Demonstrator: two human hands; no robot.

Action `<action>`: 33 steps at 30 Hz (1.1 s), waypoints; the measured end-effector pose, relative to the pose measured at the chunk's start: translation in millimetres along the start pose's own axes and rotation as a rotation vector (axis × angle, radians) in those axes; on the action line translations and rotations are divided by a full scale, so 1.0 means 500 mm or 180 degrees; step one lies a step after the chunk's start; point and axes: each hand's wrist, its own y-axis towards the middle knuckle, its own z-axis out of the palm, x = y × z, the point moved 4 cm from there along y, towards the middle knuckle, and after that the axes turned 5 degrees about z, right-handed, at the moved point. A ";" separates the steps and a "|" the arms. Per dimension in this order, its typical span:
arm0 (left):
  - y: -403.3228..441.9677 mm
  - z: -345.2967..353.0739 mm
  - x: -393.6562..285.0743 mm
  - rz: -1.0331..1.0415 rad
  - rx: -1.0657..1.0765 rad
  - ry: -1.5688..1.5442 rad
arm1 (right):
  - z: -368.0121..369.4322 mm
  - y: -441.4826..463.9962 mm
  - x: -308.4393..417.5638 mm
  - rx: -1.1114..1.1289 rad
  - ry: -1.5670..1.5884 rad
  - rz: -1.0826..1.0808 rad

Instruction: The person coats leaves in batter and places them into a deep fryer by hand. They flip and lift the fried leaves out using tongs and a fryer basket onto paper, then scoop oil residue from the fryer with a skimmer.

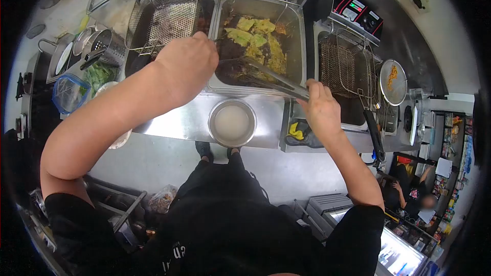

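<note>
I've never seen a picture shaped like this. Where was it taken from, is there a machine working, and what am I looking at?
No robot arm here, just a person's own hands. The only picture comes from a camera worn on the head, looking forward and down, so arms and shoes show too.

The right hand holds metal tongs over a fryer tank, where yellow-green pieces lie in dark oil. The left hand is nearby; its fingertips are hidden, so I can't tell its grip.

A metal bowl of pale liquid is at the front edge of the steel counter. Wire baskets sit either side of the tank.
</note>
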 end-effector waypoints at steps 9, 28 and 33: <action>0.009 -0.014 -0.015 0.0228 0.0077 -0.0176 | 0.017 -0.004 -0.016 0.0130 0.0186 0.0347; 0.058 0.029 -0.029 0.0150 0.0500 -0.0187 | -0.017 0.013 0.014 0.0055 -0.0151 -0.0008; 0.064 0.041 -0.023 0.0174 0.0478 -0.0712 | -0.006 0.015 0.024 -0.0044 -0.0075 -0.0080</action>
